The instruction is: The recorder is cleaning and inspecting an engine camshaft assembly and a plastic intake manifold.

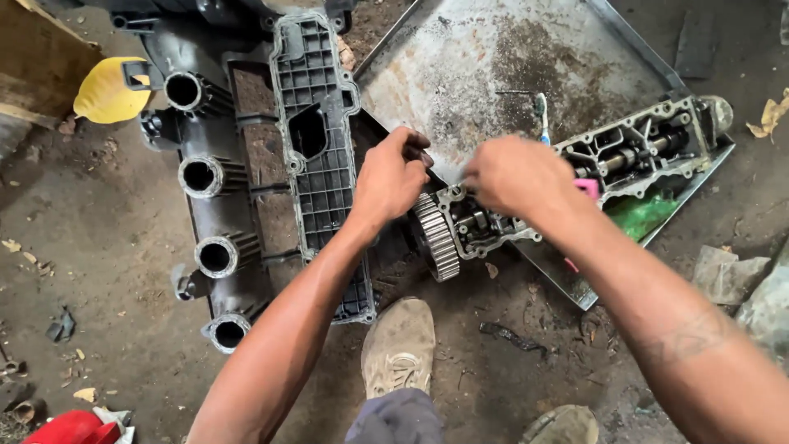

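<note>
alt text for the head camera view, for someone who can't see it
Seen from above, a person's left hand and right hand work at the geared end of a metal engine part lying in a dirty metal tray on a dirt floor. A black plastic intake manifold lies to the left.

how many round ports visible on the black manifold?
4, in a column down the left side of the black manifold: top, upper middle, lower middle, bottom. The left forearm may hide others.
</note>
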